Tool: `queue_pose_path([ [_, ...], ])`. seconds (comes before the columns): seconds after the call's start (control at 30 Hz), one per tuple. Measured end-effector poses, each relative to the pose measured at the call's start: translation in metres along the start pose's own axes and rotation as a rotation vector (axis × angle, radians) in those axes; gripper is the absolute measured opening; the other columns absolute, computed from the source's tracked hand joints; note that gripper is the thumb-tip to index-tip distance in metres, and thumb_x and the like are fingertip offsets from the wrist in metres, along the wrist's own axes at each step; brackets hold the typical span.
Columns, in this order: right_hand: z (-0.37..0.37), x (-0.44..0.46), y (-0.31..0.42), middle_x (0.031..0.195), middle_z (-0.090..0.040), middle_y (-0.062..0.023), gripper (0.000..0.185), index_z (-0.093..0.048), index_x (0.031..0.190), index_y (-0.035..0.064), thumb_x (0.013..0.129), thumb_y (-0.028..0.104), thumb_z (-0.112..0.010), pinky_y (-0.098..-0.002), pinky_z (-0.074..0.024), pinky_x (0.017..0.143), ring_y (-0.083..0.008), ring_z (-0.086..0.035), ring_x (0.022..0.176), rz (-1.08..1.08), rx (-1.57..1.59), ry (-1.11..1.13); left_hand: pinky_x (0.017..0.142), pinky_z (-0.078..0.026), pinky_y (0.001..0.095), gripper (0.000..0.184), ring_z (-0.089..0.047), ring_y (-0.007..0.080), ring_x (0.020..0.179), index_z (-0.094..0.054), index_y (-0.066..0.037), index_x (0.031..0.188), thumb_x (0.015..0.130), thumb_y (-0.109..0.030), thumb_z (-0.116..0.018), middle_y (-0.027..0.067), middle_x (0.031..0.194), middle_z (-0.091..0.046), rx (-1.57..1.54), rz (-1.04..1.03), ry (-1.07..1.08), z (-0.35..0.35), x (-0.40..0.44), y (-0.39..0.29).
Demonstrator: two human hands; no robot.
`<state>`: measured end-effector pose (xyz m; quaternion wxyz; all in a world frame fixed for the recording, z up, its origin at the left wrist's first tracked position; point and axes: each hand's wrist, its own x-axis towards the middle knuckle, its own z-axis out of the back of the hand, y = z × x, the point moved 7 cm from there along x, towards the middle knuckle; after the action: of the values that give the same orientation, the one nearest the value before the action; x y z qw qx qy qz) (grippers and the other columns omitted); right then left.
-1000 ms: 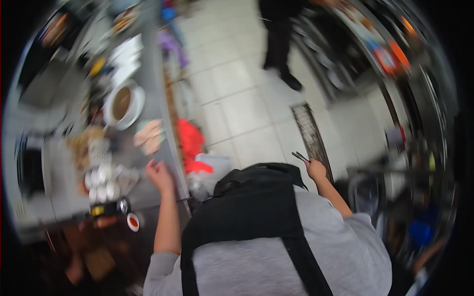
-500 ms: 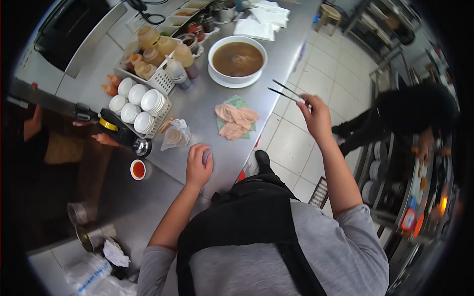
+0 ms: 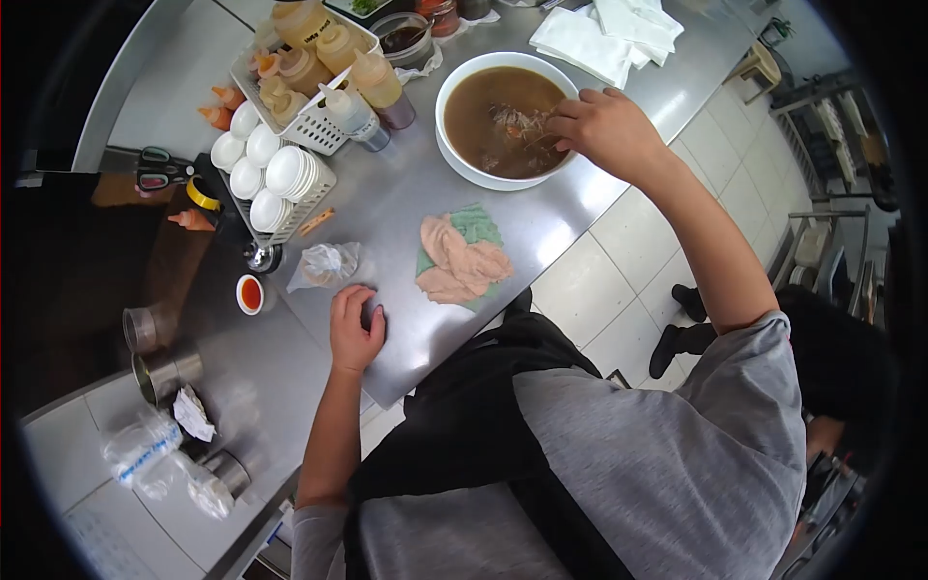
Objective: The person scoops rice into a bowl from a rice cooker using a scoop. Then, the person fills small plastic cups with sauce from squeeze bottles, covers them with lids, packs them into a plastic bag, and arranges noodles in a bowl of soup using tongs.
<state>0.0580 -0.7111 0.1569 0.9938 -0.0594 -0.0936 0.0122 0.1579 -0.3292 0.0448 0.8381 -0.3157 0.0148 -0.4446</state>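
My right hand [image 3: 609,133] reaches over the right rim of a large white bowl [image 3: 464,72] of brown soup [image 3: 483,111]. Its fingers are closed on dark tweezers, now almost hidden by the hand; the tips seem to be at the pale shredded food [image 3: 514,126] floating in the soup. My left hand [image 3: 356,331] rests on the steel counter, fingers apart and holding nothing. Just beyond it lies a knotted clear plastic bag [image 3: 329,264]. A peach cloth on a green one [image 3: 462,259] lies between the left hand and the bowl.
A white basket of sauce bottles [image 3: 319,126] and a basket of stacked white cups [image 3: 285,174] stand at the left. A small cup of red sauce [image 3: 250,294] sits near the counter's corner. White napkins [image 3: 604,39] lie behind the bowl. Another person [image 3: 831,358] stands at the right.
My right hand has moved from beside the counter to over the soup, taking the tweezers with it. My left hand stays on the counter, and the view has shifted.
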Motion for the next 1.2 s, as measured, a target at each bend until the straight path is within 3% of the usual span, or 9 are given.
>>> queue_pose_path([
  [0.17,0.020,0.003,-0.012,0.079,-0.062,0.0016,0.010,-0.070,0.083,0.0143,0.079,0.023,-0.069,-0.0335,-0.0510,0.069,-0.0196,-0.062,0.077,0.109,0.045,-0.106,0.086,-0.047,0.0396,0.028,-0.056,0.0345,0.098,-0.060,-0.003,0.102,0.076,-0.005,-0.066,0.0163,0.106,-0.057,0.030,0.132,-0.011,-0.001,-0.002,0.009],
  [0.33,0.071,0.000,-0.040,0.078,-0.066,0.0004,0.012,-0.071,0.086,0.0125,0.081,0.024,-0.070,-0.0335,-0.0505,0.062,-0.0215,-0.063,0.072,-0.010,0.138,-0.311,0.080,-0.047,0.0392,0.026,-0.055,0.0330,0.089,-0.060,-0.003,0.101,0.075,-0.006,-0.065,0.0147,0.097,-0.056,0.071,0.121,0.012,-0.001,0.002,0.004],
  [0.5,0.088,-0.007,-0.067,0.081,-0.067,0.0008,0.016,-0.073,0.090,0.0124,0.085,0.027,-0.070,-0.0295,-0.0475,0.058,-0.0178,-0.062,0.067,-0.191,0.266,-0.366,0.075,-0.046,0.0390,0.025,-0.054,0.0315,0.084,-0.059,-0.003,0.100,0.076,-0.006,-0.064,0.0137,0.093,-0.056,0.097,0.109,0.028,-0.002,0.005,0.003],
  [0.6,0.088,-0.007,-0.067,0.080,-0.067,0.0019,0.017,-0.072,0.091,0.0120,0.085,0.028,-0.070,-0.0299,-0.0484,0.058,-0.0187,-0.062,0.065,-0.162,0.335,-0.480,0.076,-0.046,0.0387,0.025,-0.054,0.0315,0.084,-0.058,-0.003,0.100,0.076,-0.006,-0.064,0.0140,0.093,-0.056,0.093,0.112,0.031,-0.001,0.005,0.002],
  [0.73,0.073,0.005,-0.045,0.085,-0.066,0.0012,0.017,-0.071,0.097,0.0111,0.084,0.022,-0.071,-0.0309,-0.0499,0.065,-0.0194,-0.062,0.074,-0.191,0.138,-0.314,0.076,-0.046,0.0385,0.025,-0.054,0.0315,0.084,-0.058,-0.003,0.100,0.076,-0.006,-0.063,0.0143,0.093,-0.055,0.093,0.124,0.041,-0.002,0.005,0.002],
  [0.8,0.072,0.012,-0.031,0.087,-0.064,0.0049,0.022,-0.070,0.101,0.0164,0.082,0.027,-0.071,-0.0311,-0.0504,0.064,-0.0172,-0.060,0.075,-0.069,-0.101,-0.256,0.076,-0.046,0.0385,0.025,-0.054,0.0315,0.084,-0.058,-0.003,0.100,0.076,-0.006,-0.063,0.0143,0.093,-0.055,0.093,0.130,0.043,-0.003,0.004,0.002],
  [0.97,0.111,0.017,-0.022,0.088,-0.063,0.0058,0.025,-0.070,0.102,0.0174,0.078,0.025,-0.072,-0.0311,-0.0507,0.069,-0.0163,-0.058,0.079,0.012,-0.304,-0.285,0.076,-0.046,0.0387,0.026,-0.054,0.0314,0.085,-0.058,-0.003,0.100,0.076,-0.006,-0.064,0.0141,0.092,-0.055,0.105,0.147,0.050,-0.003,0.003,0.005],
  [1.07,0.105,0.021,-0.018,0.088,-0.064,0.0050,0.024,-0.070,0.101,0.0171,0.079,0.024,-0.072,-0.0318,-0.0514,0.070,-0.0169,-0.059,0.080,0.069,-0.362,-0.148,0.077,-0.046,0.0388,0.026,-0.054,0.0312,0.085,-0.058,-0.003,0.100,0.075,-0.006,-0.064,0.0140,0.092,-0.055,0.110,0.128,0.047,-0.003,0.003,0.004],
  [1.2,0.100,0.026,-0.032,0.090,-0.065,0.0037,0.022,-0.071,0.100,0.0162,0.079,0.023,-0.072,-0.0329,-0.0519,0.071,-0.0174,-0.061,0.083,0.000,-0.372,-0.149,0.077,-0.046,0.0390,0.026,-0.054,0.0311,0.085,-0.058,-0.003,0.101,0.076,-0.007,-0.064,0.0138,0.093,-0.055,0.106,0.131,0.046,-0.003,0.004,0.005],
])
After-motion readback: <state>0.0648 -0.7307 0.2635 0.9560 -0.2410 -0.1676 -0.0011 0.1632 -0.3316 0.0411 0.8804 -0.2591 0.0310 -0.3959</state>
